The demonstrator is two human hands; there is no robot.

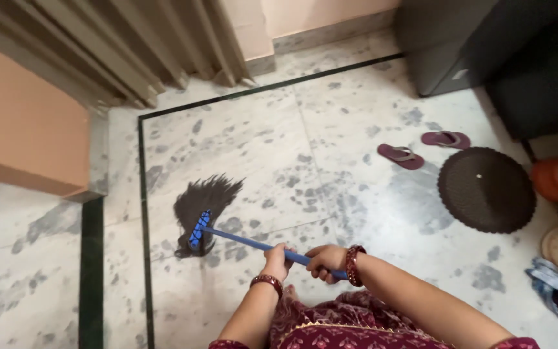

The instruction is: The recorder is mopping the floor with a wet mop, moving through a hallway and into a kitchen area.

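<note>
A broom with a blue handle (247, 242) and dark fanned bristles (203, 203) lies low across the marble floor (259, 142). Both my hands grip the handle near its end. My left hand (277, 260) holds it further along towards the bristles. My right hand (325, 260) holds it just behind, at the handle's tip. Each wrist carries a dark red bangle. The bristles touch the floor to the left of my hands, beside a dark inlaid line in the marble.
A pair of maroon flip-flops (421, 147) lies at the right, next to a round dark mat (487, 189). A dark cabinet (460, 39) stands at the back right. Curtains (130, 45) hang at the back left, by an orange wall corner (20, 129). Cloth and containers sit at the far right.
</note>
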